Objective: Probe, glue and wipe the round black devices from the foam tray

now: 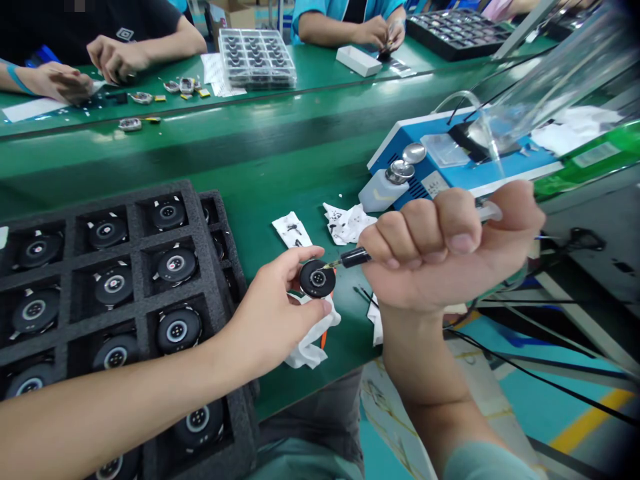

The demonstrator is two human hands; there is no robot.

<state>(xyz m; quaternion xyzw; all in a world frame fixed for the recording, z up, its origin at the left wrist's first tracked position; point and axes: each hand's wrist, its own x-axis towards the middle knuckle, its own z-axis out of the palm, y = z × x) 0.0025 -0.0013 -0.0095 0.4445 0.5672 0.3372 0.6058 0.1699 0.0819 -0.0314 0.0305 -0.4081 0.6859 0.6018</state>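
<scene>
Between the thumb and fingers of my left hand [273, 317] is a round black smartwatch back [317, 279], its ringed sensor face turned up toward me. My right hand [440, 253] is wrapped around a dark dispensing syringe [356, 257], with the thumb up at its rear end. The syringe's thin needle tip points left and meets the upper right edge of the watch back; whether it touches or hovers, I cannot tell. A crumpled white wipe [313, 343] lies just under my left hand, with something orange beside it.
At left, a grey foam tray [191, 207] holds several similar watch backs. Stained wipes [345, 223], a pump bottle [384, 190] and a blue machine [420, 137] stand beyond my hands. Across the bench, co-workers' hands [117, 59] handle small parts near a clear compartment box [257, 57].
</scene>
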